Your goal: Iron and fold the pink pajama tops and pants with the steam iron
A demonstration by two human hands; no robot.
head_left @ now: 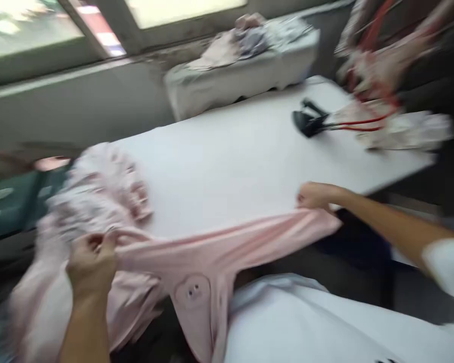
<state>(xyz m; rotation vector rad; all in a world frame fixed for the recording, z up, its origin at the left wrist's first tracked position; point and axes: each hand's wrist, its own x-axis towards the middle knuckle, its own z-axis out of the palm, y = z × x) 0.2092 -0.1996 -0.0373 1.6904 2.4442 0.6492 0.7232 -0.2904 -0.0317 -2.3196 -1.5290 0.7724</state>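
White desk (227, 174) by grey wall (109, 101), room past near edge; my left hand (91, 262), right hand (315, 195) grip pink garment (200, 259).

Pink garment (196, 254): soft matt cloth. Tabletop (227, 171): smooth, low-sheen. Garment heap (94, 196): wrinkled cloth. Wall (109, 106): matt.
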